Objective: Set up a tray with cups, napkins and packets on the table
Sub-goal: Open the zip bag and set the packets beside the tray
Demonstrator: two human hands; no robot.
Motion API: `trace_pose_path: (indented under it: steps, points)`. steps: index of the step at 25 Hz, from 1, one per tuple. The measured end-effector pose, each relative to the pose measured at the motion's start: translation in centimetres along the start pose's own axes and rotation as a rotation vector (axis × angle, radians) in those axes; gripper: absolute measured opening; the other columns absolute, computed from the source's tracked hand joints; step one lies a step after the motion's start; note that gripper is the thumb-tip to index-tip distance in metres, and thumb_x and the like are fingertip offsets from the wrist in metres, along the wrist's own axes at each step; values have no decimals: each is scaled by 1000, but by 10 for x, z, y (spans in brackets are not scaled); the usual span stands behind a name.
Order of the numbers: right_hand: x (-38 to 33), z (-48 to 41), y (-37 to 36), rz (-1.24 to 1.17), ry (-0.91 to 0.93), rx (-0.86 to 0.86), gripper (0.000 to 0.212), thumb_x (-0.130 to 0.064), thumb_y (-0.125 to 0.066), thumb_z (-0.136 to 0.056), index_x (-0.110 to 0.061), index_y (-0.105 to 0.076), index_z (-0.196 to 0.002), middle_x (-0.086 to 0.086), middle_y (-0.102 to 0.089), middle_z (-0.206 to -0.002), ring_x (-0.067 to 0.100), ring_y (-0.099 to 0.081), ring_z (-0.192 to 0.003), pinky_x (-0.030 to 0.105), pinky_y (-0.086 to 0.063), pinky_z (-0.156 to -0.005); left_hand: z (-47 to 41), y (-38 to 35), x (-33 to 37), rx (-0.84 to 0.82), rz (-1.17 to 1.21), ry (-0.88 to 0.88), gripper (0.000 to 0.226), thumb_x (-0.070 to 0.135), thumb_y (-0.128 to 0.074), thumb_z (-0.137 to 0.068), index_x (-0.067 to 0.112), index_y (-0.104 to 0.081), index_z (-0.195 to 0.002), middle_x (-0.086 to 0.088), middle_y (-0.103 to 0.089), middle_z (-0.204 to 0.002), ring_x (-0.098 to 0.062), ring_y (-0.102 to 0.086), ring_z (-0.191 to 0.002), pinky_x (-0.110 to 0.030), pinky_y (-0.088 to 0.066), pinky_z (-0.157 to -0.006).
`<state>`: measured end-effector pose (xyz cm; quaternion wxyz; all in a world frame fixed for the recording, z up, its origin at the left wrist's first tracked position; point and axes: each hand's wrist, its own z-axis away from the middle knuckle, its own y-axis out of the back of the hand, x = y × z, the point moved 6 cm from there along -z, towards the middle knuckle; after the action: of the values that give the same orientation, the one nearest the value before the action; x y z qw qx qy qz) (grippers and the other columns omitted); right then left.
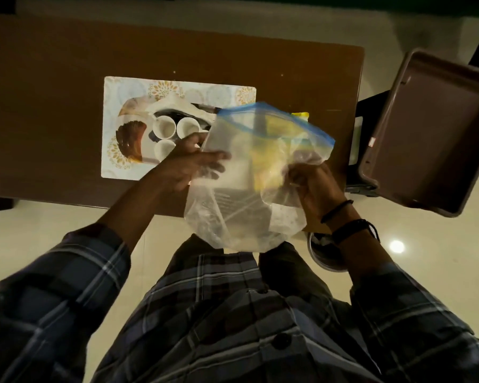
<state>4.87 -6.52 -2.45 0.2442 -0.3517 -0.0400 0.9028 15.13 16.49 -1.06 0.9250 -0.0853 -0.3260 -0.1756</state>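
Note:
A clear zip bag (249, 189) with a blue seal strip hangs in the air above the table's near edge, with yellow packets and pale papers inside. My left hand (188, 164) grips its left side, thumb on the front. My right hand (313, 189) pinches its right side. Behind the bag, a round tray (129, 145) rests on a patterned placemat (177, 87) and holds three white cups (165, 128) and a white napkin (174, 105). Part of the tray is hidden by the bag. One yellow packet (300, 115) peeks out past the bag's top edge.
The brown wooden table (53, 78) spans the upper left. A brown plastic bin (432, 134) stands tilted at the right, over a dark stool. A metal bowl (322, 255) sits on the pale tiled floor under my right wrist.

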Motion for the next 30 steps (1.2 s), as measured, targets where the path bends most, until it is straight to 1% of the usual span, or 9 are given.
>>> trace_pose_path:
  steps: [3, 6, 10, 12, 15, 18, 21, 27, 30]
  points:
    - [-8, 8, 30, 108, 226, 233, 71, 0, -65, -85, -12, -28, -144, 20, -45, -142, 30, -55, -121, 45, -49, -98, -1, -12, 13, 242, -93, -188, 45, -4, -64, -86, 27, -40, -108, 6, -74, -67, -10, -62, -44, -25, -52, -49]
    - [-11, 17, 37, 600, 332, 104, 105, -34, -80, -74, -32, -10, -152, 5, -14, -158, 13, -29, -136, 23, -34, -109, -2, -28, 16, 302, -146, -290, 27, -3, -52, -93, 19, -43, -106, -1, -68, -71, -9, -57, -39, -23, -46, -43]
    - [6, 22, 48, 1321, 208, 83, 77, -55, -83, -61, -22, -61, -127, 16, -44, -132, 30, -33, -126, 37, -34, -111, -8, -59, 6, 110, -275, -214, 19, 0, -42, -98, 3, -60, -105, -7, -62, -80, -7, -57, -45, -28, -47, -50]
    - [0, 22, 50, 1463, 307, 178, 57, -55, -75, -72, -18, -69, -115, 12, -58, -125, 35, -40, -122, 41, -36, -103, -7, -72, 0, 92, -534, -190, 16, 12, -56, -96, 3, -67, -103, -10, -65, -94, -16, -66, -76, -35, -52, -72]
    - [0, 26, 55, 1417, 332, 87, 38, -40, -68, -84, -17, -70, -114, 12, -65, -120, 36, -57, -112, 45, -47, -93, 6, -92, 12, 123, -1154, -539, 39, 53, -71, -79, 16, -73, -91, -9, -56, -121, -24, -50, -118, -32, -38, -97]
    - [6, 35, 78, 1321, 229, 168, 34, -27, -64, -89, -8, -64, -118, 19, -68, -109, 38, -63, -101, 46, -53, -85, 11, -131, 0, -301, -1266, -518, 64, 75, -63, -70, 29, -60, -115, 4, -60, -117, -19, -58, -105, -31, -45, -82]
    - [4, 54, 98, 1027, 317, 419, 32, -18, -67, -86, -4, -60, -115, 15, -70, -110, 33, -65, -97, 34, -50, -77, 5, -171, -30, -391, -1413, -462, 56, 49, -60, -88, 23, -47, -136, -10, -63, -122, -32, -60, -110, -39, -51, -83]
    - [63, 68, 118, 550, 156, 55, 84, -20, -79, -77, -14, -32, -146, 2, -44, -146, 10, -47, -130, 12, -42, -102, -24, -239, -71, -250, -624, -33, 43, 15, -61, -86, 16, -54, -129, -7, -62, -120, -25, -60, -109, -28, -48, -80]
    - [100, 70, 162, 619, 137, 361, 82, -20, -80, -77, -9, -33, -144, 10, -45, -146, 17, -44, -132, 31, -39, -110, -23, -284, -109, -471, -429, 208, 57, 29, -60, -88, 25, -40, -141, -8, -55, -128, -17, -57, -105, -33, -53, -88]
